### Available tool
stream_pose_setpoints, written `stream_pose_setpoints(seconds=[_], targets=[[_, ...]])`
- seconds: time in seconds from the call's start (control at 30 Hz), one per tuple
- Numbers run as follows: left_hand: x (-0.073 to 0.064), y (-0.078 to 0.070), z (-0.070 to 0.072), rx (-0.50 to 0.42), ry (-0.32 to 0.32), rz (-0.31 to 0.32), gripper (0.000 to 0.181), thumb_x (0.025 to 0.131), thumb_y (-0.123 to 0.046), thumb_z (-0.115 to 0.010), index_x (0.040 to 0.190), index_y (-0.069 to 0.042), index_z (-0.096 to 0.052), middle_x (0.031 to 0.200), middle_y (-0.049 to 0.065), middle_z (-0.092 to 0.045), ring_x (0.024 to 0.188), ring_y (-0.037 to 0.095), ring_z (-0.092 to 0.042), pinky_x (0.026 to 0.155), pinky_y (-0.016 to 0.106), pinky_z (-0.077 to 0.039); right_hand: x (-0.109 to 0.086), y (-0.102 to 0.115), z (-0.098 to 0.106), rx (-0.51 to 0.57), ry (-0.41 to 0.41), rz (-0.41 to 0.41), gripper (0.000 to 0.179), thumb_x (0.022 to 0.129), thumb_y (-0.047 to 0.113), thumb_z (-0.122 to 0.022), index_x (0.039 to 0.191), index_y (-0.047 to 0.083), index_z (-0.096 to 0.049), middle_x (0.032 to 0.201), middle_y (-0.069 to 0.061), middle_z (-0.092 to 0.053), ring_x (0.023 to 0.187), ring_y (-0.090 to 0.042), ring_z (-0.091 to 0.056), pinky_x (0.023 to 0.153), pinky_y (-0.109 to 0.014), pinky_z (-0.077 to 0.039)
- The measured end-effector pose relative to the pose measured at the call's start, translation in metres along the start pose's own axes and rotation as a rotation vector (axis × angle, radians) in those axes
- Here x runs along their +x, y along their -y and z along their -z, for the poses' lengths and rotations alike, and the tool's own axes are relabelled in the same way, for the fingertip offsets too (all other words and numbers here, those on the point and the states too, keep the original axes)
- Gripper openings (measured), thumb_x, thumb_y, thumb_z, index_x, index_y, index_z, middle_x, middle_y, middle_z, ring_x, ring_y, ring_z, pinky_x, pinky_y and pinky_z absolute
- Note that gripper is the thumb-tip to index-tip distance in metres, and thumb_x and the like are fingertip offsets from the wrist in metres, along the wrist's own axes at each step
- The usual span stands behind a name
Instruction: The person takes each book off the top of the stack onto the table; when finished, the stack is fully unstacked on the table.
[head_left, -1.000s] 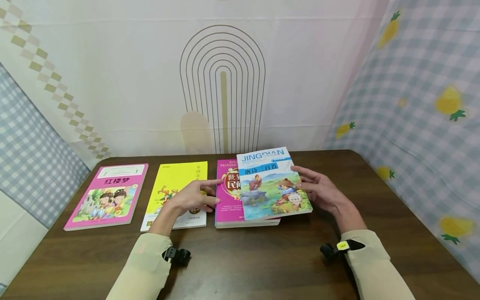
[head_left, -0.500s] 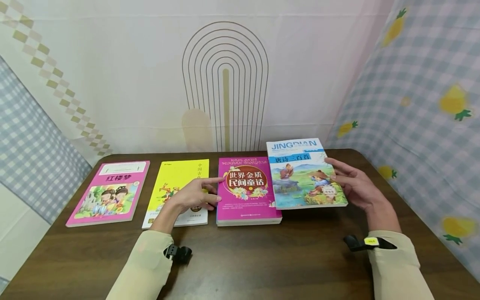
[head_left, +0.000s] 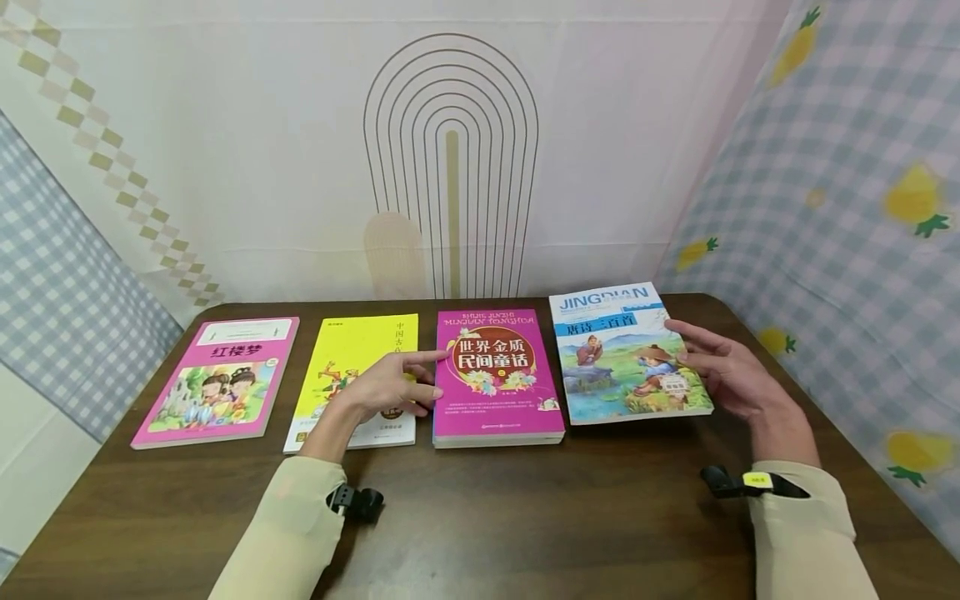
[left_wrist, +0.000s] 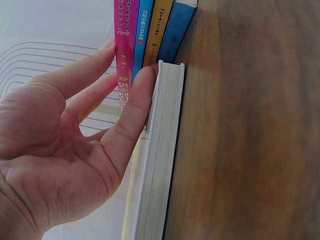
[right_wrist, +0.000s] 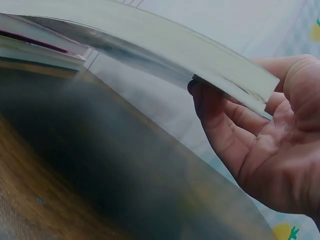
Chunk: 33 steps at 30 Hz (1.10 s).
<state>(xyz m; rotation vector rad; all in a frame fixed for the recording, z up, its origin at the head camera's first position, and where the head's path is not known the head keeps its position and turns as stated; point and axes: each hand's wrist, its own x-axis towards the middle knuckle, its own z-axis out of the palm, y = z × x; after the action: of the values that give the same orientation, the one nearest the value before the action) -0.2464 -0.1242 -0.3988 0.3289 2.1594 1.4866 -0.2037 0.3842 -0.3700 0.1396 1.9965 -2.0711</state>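
In the head view my right hand [head_left: 738,375] grips the right edge of a blue-and-white book [head_left: 626,358] with a riverside picture on its cover. The right wrist view shows that book's page edge [right_wrist: 200,55] above the dark tabletop, with a gap below. My left hand [head_left: 382,392] reaches over a yellow book [head_left: 360,342], fingertips at the left side of a magenta book [head_left: 495,417]. Beneath the magenta book lie several more, their blue and tan spines [left_wrist: 159,32] visible from the left wrist. The left fingers are extended along these spines.
A pink book [head_left: 217,358] lies at the far left of the brown wooden table [head_left: 480,525]. A white patterned cloth [head_left: 300,150] hangs behind the table, and a checked cloth [head_left: 840,275] with pineapples hangs at the right.
My right hand has carried the blue-and-white book rightward off the magenta one, uncovering its cover, then lowered it slightly. My left hand has stayed at the stack's left side.
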Motion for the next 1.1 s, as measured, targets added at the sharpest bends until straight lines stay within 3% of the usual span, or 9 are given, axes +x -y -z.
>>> stream_pose_setpoints(seconds=[0.23,0.4,0.73,0.93,1.1], targets=[[0.0,0.0,-0.001,-0.005,0.002,0.0,0.069,0.097,-0.011,-0.076,0.16,-0.021,-0.049,0.134,0.024,-0.053,0.099,0.029,-0.07,0.084,0.04,-0.066,0.008,-0.01,0.0,-0.139,0.001,-0.043,0.062,0.105,0.02,-0.067,0.161,0.035,-0.045,0.12,0.02,-0.067,0.103,-0.01,-0.072,0.086,-0.033,-0.063],[0.0,0.0,-0.001,-0.009,0.001,0.002,0.069,0.097,-0.01,-0.076,0.16,-0.021,-0.049,0.135,0.024,-0.053,0.099,0.029,-0.07,0.084,0.04,-0.066,0.014,-0.018,-0.002,-0.212,-0.023,-0.069,0.066,0.104,0.027,-0.069,0.163,0.033,-0.041,0.129,0.013,-0.059,0.103,-0.009,-0.07,0.087,-0.032,-0.062],[0.001,0.001,0.0,0.0,-0.007,0.007,0.068,0.098,-0.011,-0.075,0.16,-0.023,-0.049,0.134,0.024,-0.053,0.099,0.029,-0.07,0.083,0.04,-0.066,0.019,-0.03,-0.003,-0.264,-0.007,-0.096,0.067,0.106,0.027,-0.067,0.166,0.027,-0.037,0.146,-0.002,-0.051,0.104,-0.009,-0.07,0.09,-0.032,-0.063],[0.001,0.0,-0.001,-0.006,0.0,0.005,0.067,0.098,-0.01,-0.075,0.159,-0.022,-0.05,0.133,0.024,-0.054,0.098,0.028,-0.071,0.083,0.04,-0.066,0.018,-0.03,-0.005,-0.314,-0.025,-0.098,0.067,0.107,0.026,-0.065,0.167,0.024,-0.035,0.165,-0.021,-0.041,0.105,-0.009,-0.071,0.091,-0.033,-0.063],[0.001,0.0,-0.001,-0.004,-0.005,0.003,0.067,0.098,-0.011,-0.075,0.159,-0.022,-0.05,0.132,0.024,-0.055,0.099,0.029,-0.07,0.083,0.04,-0.066,0.018,-0.029,-0.008,-0.353,-0.03,-0.097,0.066,0.108,0.025,-0.062,0.167,0.02,-0.033,0.167,-0.026,-0.035,0.105,-0.009,-0.07,0.091,-0.032,-0.063]])
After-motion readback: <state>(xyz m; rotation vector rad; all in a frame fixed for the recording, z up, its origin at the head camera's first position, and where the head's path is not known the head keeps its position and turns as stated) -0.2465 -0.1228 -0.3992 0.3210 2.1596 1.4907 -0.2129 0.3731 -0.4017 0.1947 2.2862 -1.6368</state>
